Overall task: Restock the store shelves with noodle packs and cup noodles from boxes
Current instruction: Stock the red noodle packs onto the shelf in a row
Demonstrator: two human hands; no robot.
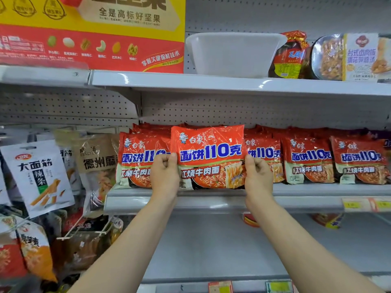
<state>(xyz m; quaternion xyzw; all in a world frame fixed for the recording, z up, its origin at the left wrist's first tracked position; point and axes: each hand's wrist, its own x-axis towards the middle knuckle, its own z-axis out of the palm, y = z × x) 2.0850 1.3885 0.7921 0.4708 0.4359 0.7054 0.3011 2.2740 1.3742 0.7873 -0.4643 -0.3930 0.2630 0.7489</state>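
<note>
Head view: middle shelf (296,190) is carrying a row of red noodle packs (307,160). One noodle pack (208,157) is standing upright at its near edge, left hand (165,173) and right hand (258,174) pinching its side edges.

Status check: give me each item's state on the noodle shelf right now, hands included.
Red noodle pack in the middle: upright, held at both side edges.
Left hand: grips its left edge.
Right hand: grips its right edge.
Row of red noodle packs: standing upright on shelf.
White plastic bowl: upright, upper shelf.
</note>
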